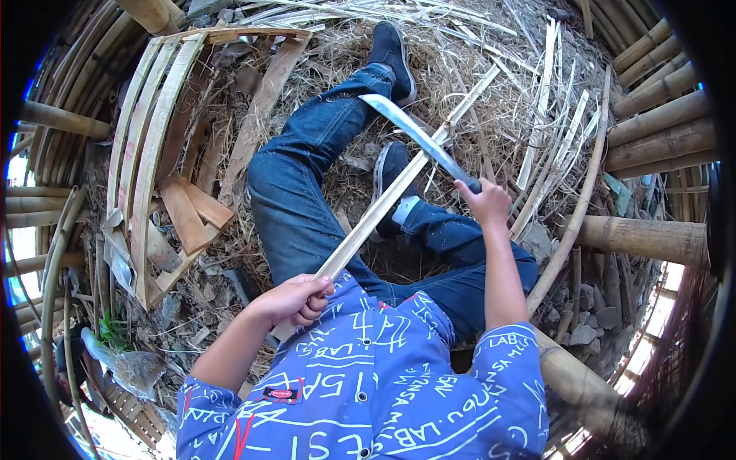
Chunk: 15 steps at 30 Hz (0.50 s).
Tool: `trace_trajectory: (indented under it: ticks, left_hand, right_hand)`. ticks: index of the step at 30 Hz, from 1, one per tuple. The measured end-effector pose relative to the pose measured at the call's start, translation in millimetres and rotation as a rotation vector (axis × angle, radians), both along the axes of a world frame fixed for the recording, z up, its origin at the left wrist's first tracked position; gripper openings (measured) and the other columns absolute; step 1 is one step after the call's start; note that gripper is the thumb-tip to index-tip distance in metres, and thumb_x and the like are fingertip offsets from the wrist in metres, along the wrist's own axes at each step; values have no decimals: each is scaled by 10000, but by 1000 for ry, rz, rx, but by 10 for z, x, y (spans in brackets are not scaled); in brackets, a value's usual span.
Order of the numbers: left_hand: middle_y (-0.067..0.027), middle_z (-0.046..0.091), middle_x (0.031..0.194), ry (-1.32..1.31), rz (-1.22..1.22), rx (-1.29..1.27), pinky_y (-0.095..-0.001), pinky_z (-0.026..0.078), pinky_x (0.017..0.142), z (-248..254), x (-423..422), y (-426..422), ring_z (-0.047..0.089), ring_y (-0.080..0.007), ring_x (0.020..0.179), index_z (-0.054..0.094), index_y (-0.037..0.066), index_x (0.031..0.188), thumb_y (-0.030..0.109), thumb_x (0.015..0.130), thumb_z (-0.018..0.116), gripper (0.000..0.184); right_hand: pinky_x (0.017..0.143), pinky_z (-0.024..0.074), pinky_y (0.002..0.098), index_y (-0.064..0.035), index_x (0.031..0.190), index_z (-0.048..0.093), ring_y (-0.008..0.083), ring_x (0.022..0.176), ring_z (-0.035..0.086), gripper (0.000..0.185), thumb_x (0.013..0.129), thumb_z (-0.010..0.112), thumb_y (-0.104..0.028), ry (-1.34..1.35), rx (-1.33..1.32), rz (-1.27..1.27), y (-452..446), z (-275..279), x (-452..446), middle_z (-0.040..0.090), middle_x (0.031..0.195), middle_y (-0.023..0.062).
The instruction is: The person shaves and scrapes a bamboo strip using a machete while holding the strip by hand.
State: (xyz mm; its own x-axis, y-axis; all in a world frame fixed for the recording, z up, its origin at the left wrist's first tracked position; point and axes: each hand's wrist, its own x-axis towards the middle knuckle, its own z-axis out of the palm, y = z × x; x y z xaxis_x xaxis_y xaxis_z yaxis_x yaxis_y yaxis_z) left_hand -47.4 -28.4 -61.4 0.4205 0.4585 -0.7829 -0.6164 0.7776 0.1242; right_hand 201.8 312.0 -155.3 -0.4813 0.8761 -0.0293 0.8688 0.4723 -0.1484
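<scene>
My left hand (295, 300) is closed around the near end of a long, pale bamboo strip (376, 213), close to my waist. The strip slants away to the upper right, over my legs and one shoe. In my right hand (486, 201) is the dark handle of a machete (418, 135), whose blade is long and curved at the tip. That blade crosses the bamboo strip beyond its middle; whether the edge bites into it I cannot tell. Fibres or a split show on the strip near the crossing.
A wooden slatted crate (146, 146) stands at the left, with short boards (184, 215) beside it. Split bamboo pieces (548, 100) lie at the upper right. Thick bamboo poles (636, 240) border the right side. Dry straw and shavings (322, 57) cover the ground around my legs.
</scene>
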Motion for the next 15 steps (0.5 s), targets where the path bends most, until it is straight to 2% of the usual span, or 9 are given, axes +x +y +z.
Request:
trace_trajectory:
  ticks: [2, 4, 7, 10, 11, 13, 14, 15]
  left_hand:
    - [88, 256, 605, 2, -4, 35, -208, 147, 371, -5, 7, -4, 221, -26, 458, 435, 129, 880, 339, 1044, 393, 269]
    - [93, 276, 611, 189, -82, 41, -207, 167, 376, 44, 58, 14, 231, -22, 460, 441, 136, 876, 342, 1042, 399, 268]
    - [91, 286, 607, 302, -126, 43, -203, 170, 377, 150, 106, 61, 229, -22, 457, 414, 155, 826, 320, 1053, 363, 285]
    - [96, 282, 604, 294, -144, 22, -203, 174, 380, 173, 89, -1, 230, -20, 460, 426, 156, 848, 333, 1052, 366, 277]
    - [99, 275, 600, 285, -133, 38, -203, 176, 382, 134, 92, -54, 234, -22, 461, 435, 150, 866, 348, 1048, 373, 276]
    - [103, 288, 610, 269, -117, 45, -198, 191, 384, 115, 98, -108, 244, -14, 465, 441, 153, 864, 356, 1042, 391, 275]
    - [107, 302, 620, 247, -111, 37, -193, 206, 387, 102, 112, -145, 254, -6, 468, 447, 155, 863, 364, 1036, 409, 274]
    - [107, 302, 617, 243, -111, 51, -189, 205, 385, 60, 131, -181, 255, -6, 468, 446, 160, 864, 377, 1034, 408, 279]
  right_hand:
    - [560, 514, 459, -81, 665, 647, 347, 602, 671, 696, 762, 550, -763, 48, 83, 18, -131, -107, 34, 642, 598, 159]
    - [540, 510, 443, -92, 658, 643, 336, 586, 669, 683, 755, 560, -763, 93, 98, 15, -133, -99, 17, 639, 587, 151]
    - [530, 510, 424, -103, 652, 644, 325, 573, 670, 685, 743, 558, -777, -8, 94, 40, 128, 60, -26, 638, 579, 143]
    - [654, 530, 444, -29, 778, 711, 358, 736, 692, 781, 772, 513, -784, 27, 36, -194, 450, 202, -4, 674, 705, 213]
    - [654, 530, 444, -29, 778, 711, 358, 736, 692, 781, 772, 513, -784, 30, 46, -189, 535, 185, 69, 674, 705, 213]
    - [713, 516, 445, 29, 896, 713, 391, 828, 680, 849, 788, 483, -781, 157, -89, -498, 728, 13, 227, 680, 803, 259]
    - [713, 516, 445, 29, 896, 713, 391, 828, 680, 849, 788, 483, -781, 158, -83, -487, 796, -134, 357, 680, 803, 259]
    - [711, 510, 436, 33, 917, 711, 384, 837, 683, 825, 811, 485, -753, 199, -125, -581, 828, -321, 521, 681, 817, 262]
